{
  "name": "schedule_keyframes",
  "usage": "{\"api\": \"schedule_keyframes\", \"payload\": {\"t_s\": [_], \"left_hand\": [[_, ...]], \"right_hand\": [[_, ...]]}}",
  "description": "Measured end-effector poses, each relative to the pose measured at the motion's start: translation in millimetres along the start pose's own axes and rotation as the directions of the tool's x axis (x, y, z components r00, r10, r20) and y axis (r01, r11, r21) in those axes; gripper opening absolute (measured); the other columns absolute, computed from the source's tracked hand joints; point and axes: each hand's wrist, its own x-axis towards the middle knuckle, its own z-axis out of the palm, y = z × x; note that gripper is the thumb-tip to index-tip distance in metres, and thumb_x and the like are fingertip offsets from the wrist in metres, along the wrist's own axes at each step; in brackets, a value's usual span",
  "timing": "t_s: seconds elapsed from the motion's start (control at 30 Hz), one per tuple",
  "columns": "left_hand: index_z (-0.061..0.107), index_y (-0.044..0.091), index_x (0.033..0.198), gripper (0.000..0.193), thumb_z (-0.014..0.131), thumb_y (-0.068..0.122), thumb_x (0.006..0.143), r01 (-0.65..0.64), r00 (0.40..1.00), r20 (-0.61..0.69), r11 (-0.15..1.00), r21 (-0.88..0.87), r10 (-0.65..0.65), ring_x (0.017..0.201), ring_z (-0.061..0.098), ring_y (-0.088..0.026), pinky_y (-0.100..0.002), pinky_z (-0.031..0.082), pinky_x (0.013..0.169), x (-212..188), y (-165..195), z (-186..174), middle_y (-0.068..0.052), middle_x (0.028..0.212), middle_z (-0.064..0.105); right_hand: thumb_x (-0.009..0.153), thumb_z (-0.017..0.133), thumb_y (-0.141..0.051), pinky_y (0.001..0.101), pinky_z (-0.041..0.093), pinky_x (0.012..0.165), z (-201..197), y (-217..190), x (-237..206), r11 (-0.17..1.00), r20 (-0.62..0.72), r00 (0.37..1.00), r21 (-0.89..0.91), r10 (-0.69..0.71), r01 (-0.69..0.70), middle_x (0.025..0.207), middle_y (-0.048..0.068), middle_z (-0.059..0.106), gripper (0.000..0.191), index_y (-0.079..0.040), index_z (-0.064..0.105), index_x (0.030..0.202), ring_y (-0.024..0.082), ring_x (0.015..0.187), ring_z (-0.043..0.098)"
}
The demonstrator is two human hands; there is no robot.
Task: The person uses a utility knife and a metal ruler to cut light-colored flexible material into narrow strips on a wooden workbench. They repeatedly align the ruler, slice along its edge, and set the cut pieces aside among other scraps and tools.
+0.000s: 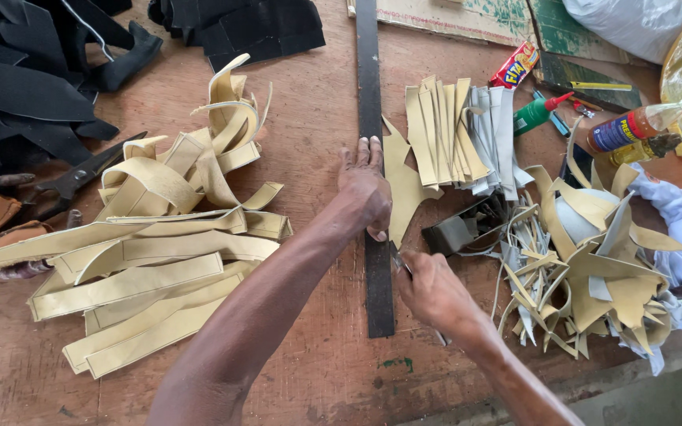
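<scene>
The left hand (363,189) lies flat on the long black ruler (373,158). Just right, the right hand (433,293) grips a small knife (401,264) near gold leather (401,185).

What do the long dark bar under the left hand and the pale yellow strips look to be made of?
Bar: likely metal, dull dark finish; thin, flat and dead straight, pressed down by the left hand. It could be dark wood. Strips: probably leather or a synthetic look-alike, with a matte cream-yellow face; they curl and fold softly.
</scene>
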Motion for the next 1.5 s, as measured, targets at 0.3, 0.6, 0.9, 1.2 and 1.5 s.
{"api": "schedule_keyframes", "payload": {"t_s": [0.3,0.6,0.9,1.2,1.5], "left_hand": [[-0.006,-0.005,0.16,0.144,0.092,0.05,0.069,0.004,0.999,-0.053,0.992,-0.125,-0.01,0.153,-0.023,-0.039,-0.055,-0.01,0.124,-1.6,-6.0,2.7,-0.024,0.166,-0.023],[0.008,0.005,0.163,0.135,0.095,0.043,0.067,0.021,0.996,-0.079,0.994,-0.106,-0.03,0.156,-0.018,-0.035,-0.051,-0.005,0.126,-0.9,-4.0,-0.1,-0.02,0.17,-0.019],[0.005,0.007,0.164,0.146,0.097,0.055,0.061,-0.011,0.999,-0.04,0.999,-0.05,0.009,0.156,-0.019,-0.035,-0.054,0.0,0.126,-3.0,-6.1,-2.8,-0.019,0.169,-0.02],[0.022,0.005,0.162,0.133,0.098,0.046,0.061,-0.04,0.997,-0.073,0.996,-0.08,0.034,0.159,-0.016,-0.038,-0.056,0.002,0.127,1.8,-11.3,3.9,-0.021,0.172,-0.018],[0.001,0.009,0.164,0.145,0.096,0.05,0.063,-0.021,1.0,-0.021,0.998,-0.052,0.019,0.157,-0.019,-0.036,-0.054,-0.002,0.127,2.9,-11.7,1.7,-0.021,0.17,-0.022]], "right_hand": [[0.107,0.041,-0.025,0.0366,0.054,0.049,-5.9,-4.4,-17.4,0.965,0.064,0.963,0.0,0.26,-0.261,0.071,0.014,0.067,0.033,-0.007,0.054,0.13,0.021,0.053,0.06],[0.102,0.046,-0.013,0.0317,0.054,0.043,-81.8,-30.8,106.8,0.97,-0.153,0.988,0.238,-0.003,0.04,0.079,0.012,0.069,0.029,0.001,0.057,0.123,0.017,0.052,0.064],[0.097,0.052,-0.015,0.0311,0.054,0.046,-95.0,-47.9,157.3,0.978,-0.137,0.987,0.178,-0.087,0.111,0.074,0.009,0.071,0.025,-0.001,0.071,0.107,0.014,0.054,0.066],[0.097,0.056,-0.009,0.0339,0.052,0.041,-95.6,-57.9,175.0,0.994,-0.073,0.992,0.005,-0.107,0.107,0.064,0.016,0.069,0.025,0.013,0.067,0.093,0.02,0.05,0.066],[0.097,0.054,-0.01,0.0371,0.055,0.047,-77.6,-63.1,139.8,0.996,-0.085,0.995,-0.079,-0.049,0.042,0.063,0.016,0.069,0.04,0.008,0.057,0.133,0.021,0.047,0.064]]}}
